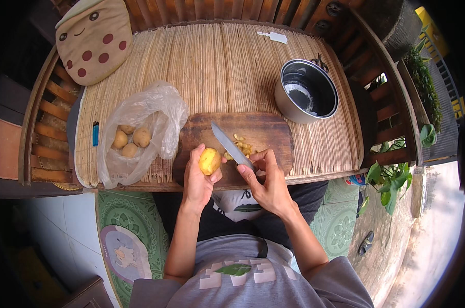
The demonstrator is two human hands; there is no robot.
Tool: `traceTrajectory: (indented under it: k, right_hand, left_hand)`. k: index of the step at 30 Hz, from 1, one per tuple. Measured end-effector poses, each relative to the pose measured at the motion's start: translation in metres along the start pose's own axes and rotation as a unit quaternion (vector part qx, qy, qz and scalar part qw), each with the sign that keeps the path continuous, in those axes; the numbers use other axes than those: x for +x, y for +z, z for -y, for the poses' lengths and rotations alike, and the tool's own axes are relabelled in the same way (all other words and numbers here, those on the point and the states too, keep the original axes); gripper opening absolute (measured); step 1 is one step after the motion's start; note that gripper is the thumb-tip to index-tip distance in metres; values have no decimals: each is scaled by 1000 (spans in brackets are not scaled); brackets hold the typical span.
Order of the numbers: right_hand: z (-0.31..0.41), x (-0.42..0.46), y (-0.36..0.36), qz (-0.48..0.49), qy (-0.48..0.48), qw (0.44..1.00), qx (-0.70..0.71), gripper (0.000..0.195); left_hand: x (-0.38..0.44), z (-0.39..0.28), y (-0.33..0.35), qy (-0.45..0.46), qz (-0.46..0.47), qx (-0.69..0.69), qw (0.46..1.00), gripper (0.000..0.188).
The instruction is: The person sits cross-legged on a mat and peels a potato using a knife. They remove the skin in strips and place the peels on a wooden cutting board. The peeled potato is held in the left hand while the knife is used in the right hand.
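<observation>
A potato [209, 161], largely peeled to yellow flesh, rests in my left hand [197, 184] above the near edge of a dark wooden cutting board [196, 127]. My right hand [269, 183] grips a kitchen knife [229, 144], its handle mostly hidden by my fingers. The blade points up and left, just right of the potato and apart from it. Beneath the knife, a small heap of potato peelings [242, 146] lies on the board. Left of the board sits a clear plastic bag [165, 104] with several unpeeled potatoes [141, 137] in it.
A metal pot [296, 104] stands right of the board, with black scissors [320, 62] partly behind it. Farther back lies a white board-shaped item [277, 37]. A blue lighter [95, 134] is left of the bag. A cushion [95, 46] and slatted wooden rails [390, 88] border the bamboo mat [209, 69].
</observation>
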State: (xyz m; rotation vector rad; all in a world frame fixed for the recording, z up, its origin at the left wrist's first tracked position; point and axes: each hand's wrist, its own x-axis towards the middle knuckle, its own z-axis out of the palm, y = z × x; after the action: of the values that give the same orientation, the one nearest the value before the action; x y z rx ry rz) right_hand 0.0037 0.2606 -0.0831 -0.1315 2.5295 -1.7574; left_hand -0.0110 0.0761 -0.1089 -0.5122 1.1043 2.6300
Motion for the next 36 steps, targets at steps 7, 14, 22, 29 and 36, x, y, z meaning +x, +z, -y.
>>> traceTrajectory:
  k: [7,14,22,29,36]
  right_hand:
    - [36,-6,-8,110,69,991,37,49]
    - [38,-15,1,137,-14,989,46,49]
    - [42,-15,-3,153,-1,987,43,50]
    - [29,-19,4,86,-97,990,-48,46]
    - [33,-18,10,44,-104,992,-51,36]
  left_hand:
    - [-2,6,9,8,-3,-37,999,36]
    - [1,19,1,31,14,-25,999,36]
    - [-1,19,4,38,10,-19,999,37]
    - [-4,21,12,44,-5,-10,999,37]
    - [-6,22,20,64,-5,28,998,35]
